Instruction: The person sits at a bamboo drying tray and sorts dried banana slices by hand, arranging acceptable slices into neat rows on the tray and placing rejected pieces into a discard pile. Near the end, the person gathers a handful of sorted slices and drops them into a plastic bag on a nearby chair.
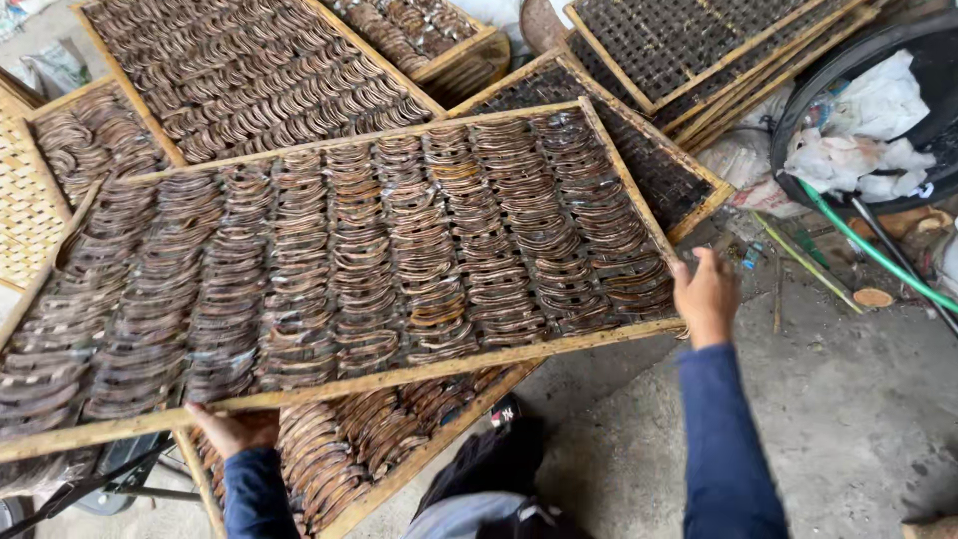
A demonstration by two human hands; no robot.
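Note:
I hold a large wooden-framed tray (419, 371) filled with rows of brown curved strips (399, 250). My left hand (235, 429) grips the tray's near edge from beneath at the lower left. At the lower right corner, my right hand (705, 295) clasps the frame. Both arms wear dark blue sleeves. The tray hangs tilted above another filled tray (399, 469) that lies under it.
More filled trays (249, 70) and bare woven trays (699, 40) are stacked behind. A black tub (798, 110) holding white bags and a green hose (868, 250) stand at the right. Concrete floor (858, 399) spreads at the lower right. A metal stand (110, 479) is at lower left.

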